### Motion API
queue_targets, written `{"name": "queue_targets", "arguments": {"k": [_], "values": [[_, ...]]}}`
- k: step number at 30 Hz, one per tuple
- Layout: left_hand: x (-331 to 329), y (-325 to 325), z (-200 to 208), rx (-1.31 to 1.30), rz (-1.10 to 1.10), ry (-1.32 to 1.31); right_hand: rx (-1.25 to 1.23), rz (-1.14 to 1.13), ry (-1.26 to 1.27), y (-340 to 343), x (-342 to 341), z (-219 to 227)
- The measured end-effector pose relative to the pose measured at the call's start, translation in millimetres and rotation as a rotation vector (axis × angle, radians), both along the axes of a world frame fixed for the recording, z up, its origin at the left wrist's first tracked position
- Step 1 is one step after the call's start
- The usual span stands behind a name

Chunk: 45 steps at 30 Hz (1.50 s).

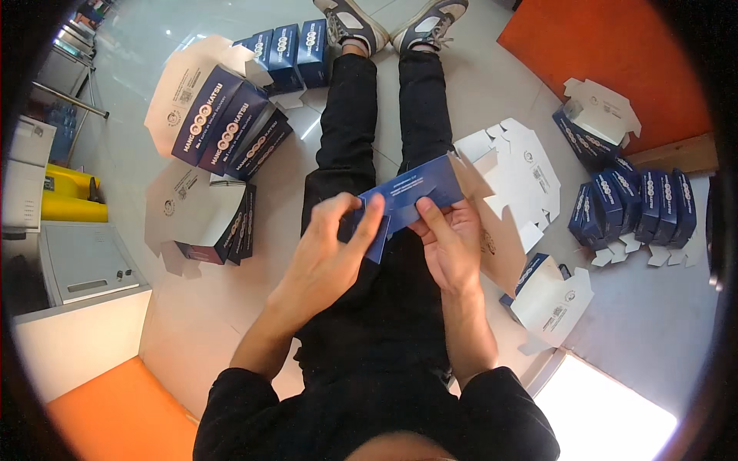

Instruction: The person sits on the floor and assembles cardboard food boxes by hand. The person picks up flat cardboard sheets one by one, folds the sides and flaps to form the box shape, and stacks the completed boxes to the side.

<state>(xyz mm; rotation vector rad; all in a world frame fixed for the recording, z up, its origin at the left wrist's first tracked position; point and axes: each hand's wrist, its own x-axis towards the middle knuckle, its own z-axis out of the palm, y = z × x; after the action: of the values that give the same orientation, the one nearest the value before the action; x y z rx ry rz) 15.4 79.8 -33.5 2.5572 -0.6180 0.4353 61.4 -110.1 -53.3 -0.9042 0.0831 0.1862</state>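
Over my lap I hold a dark blue cardboard box (411,188), partly folded, its pale inner lid flap (501,244) hanging open on the right. My left hand (327,242) grips the box's left end between thumb and fingers, next to a small blue flap that points down. My right hand (451,244) has its thumb on the blue panel and its other fingers curled underneath. The underside of the box is hidden. Just beyond my right hand, white unfolded cartons (530,173) lie in a pile on the floor.
Nested blue boxes (223,123) stand on the floor at left, with more open boxes (204,207) nearer. Blue boxes (634,203) line the right side, and one open box (550,300) lies near my right forearm. A grey metal cabinet (88,257) stands far left.
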Motion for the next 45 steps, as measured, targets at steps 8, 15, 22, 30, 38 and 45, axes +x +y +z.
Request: {"name": "queue_targets", "arguments": {"k": [8, 15, 22, 30, 38, 45], "values": [[5, 1, -7, -0.035, -0.066, -0.267, 0.065, -0.068, 0.007, 5, -7, 15], [9, -10, 0, -0.145, -0.047, -0.262, 0.011, -0.19, -0.053, 22, -27, 31], [1, -22, -11, -0.159, 0.008, -0.222, 0.07, -0.184, 0.05, 23, -49, 12], [-4, -30, -9, -0.145, -0.03, -0.158, -0.127, -0.217, -0.009, -16, -53, 2], [0, -30, 13, -0.202, -0.01, -0.056, -0.189, -0.184, -0.005, -20, -56, 6], [52, -46, 28, -0.354, -0.307, 0.107, -0.666, -0.352, -0.252, -34, -58, 4]]}}
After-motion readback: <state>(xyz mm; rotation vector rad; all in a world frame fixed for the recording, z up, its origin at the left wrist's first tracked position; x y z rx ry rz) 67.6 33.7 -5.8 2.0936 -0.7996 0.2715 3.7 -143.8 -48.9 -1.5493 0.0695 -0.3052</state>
